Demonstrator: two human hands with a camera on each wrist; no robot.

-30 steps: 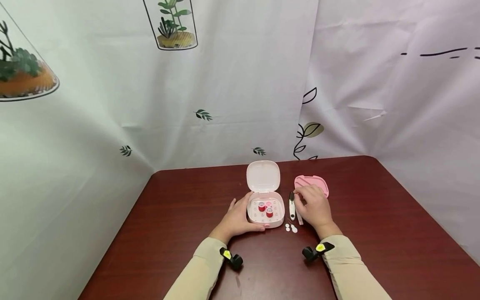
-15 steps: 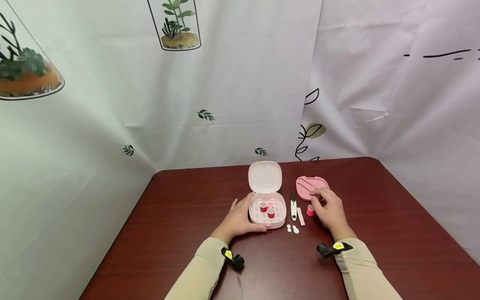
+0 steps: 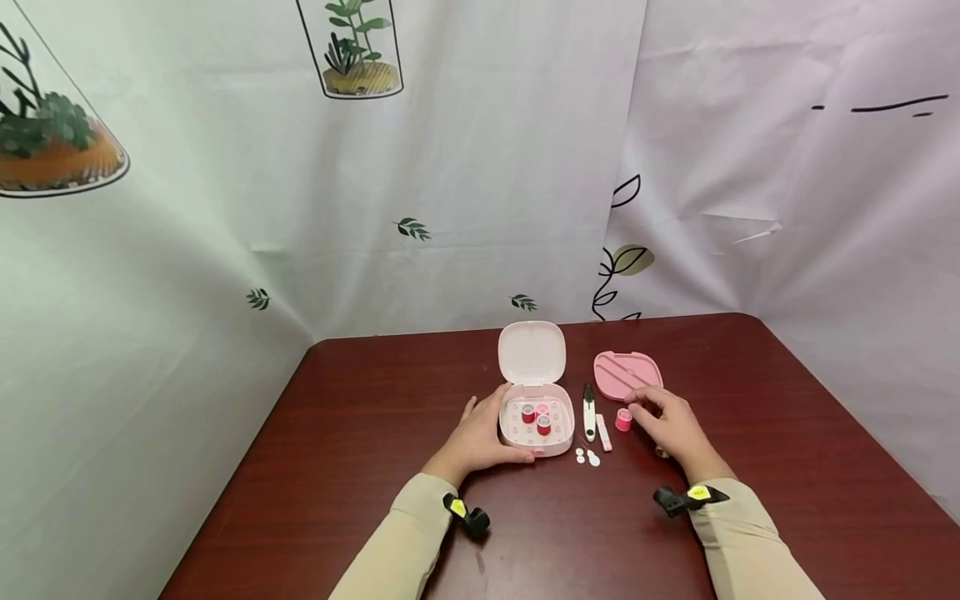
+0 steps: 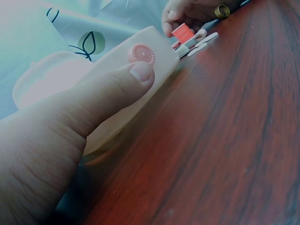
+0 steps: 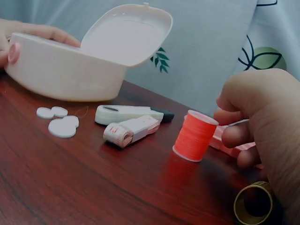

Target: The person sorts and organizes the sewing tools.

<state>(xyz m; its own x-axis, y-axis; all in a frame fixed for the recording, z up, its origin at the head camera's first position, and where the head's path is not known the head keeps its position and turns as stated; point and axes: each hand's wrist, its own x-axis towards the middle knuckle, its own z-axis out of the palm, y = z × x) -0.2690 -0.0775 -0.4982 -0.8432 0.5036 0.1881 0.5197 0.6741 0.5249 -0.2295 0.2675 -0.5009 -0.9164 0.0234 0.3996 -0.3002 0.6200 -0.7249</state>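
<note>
My left hand (image 3: 476, 437) grips the pale pink sewing box (image 5: 65, 70) from its left side, the thumb lying at the round front clasp (image 4: 142, 54) and the fingers along the wall. Its lid (image 3: 532, 353) stands up; several red and pink thread spools (image 3: 543, 425) sit inside. A bright pink thread spool (image 5: 194, 137) stands upright on the table outside the box. My right hand (image 3: 675, 429) is just right of this spool, loosely curled, fingertips close to its top and nothing held. Under the palm side is a gold ring-shaped thimble (image 5: 253, 203).
Between box and spool lie white-handled thread snips (image 3: 588, 414), a rolled tape measure (image 5: 131, 130) and several white buttons (image 5: 62, 127). A pink tray (image 3: 626, 375) with grooves lies behind the right hand. The table (image 3: 570, 533) ends at a patterned cloth backdrop.
My right hand has moved right, away from the snips and tape measure, uncovering the standing pink spool and the grooved tray. The left hand stays on the box.
</note>
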